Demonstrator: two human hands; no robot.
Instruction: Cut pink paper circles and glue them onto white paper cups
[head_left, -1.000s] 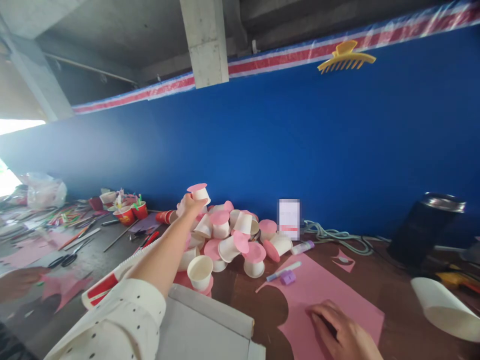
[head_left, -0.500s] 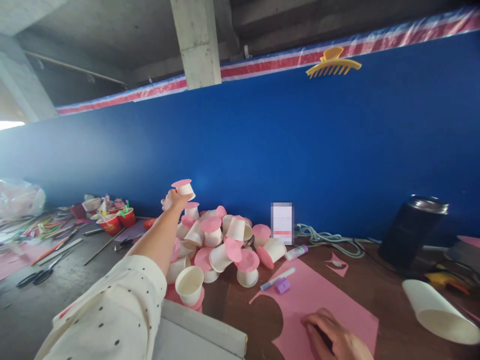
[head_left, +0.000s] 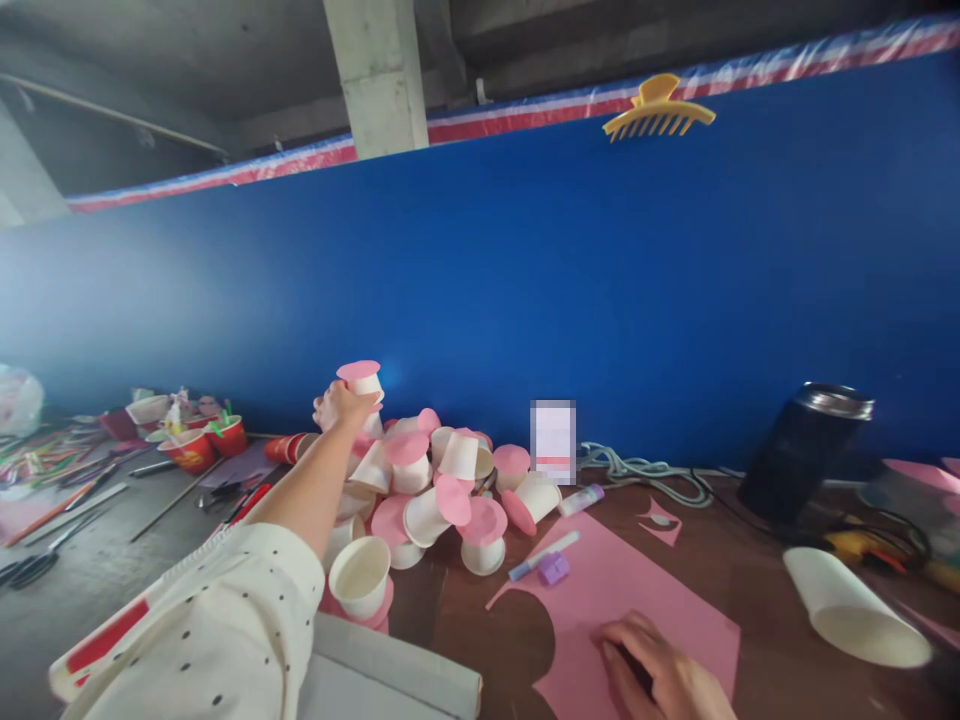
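My left hand (head_left: 346,406), arm stretched out, is closed around a small white paper cup (head_left: 367,384) capped by a pink paper disc (head_left: 358,370). That cup sits at the top of the heap, just above another disc-topped cup (head_left: 370,424). Several more white cups with pink discs (head_left: 484,535) lie piled below, some upside down and some on their sides. An open paper cup (head_left: 361,577) stands upright in front of them. On a sheet of pink paper (head_left: 622,565) with a curved cut-out rests my right hand (head_left: 660,665), its fingers curled together; what they hold, if anything, is hidden.
Near the pink sheet lie a glue stick (head_left: 581,500), a marker (head_left: 546,556) and a purple cap (head_left: 553,568). A dark flask (head_left: 802,455), cable (head_left: 645,470) and tipped white cup (head_left: 855,607) are rightward. Scissors (head_left: 45,560) and red cups (head_left: 187,451) sit left; a grey box (head_left: 397,665) is in front.
My left hand has lowered the disc-topped cup slightly toward the cup beneath it. The view has shifted a little rightward. My right hand stays on the pink paper.
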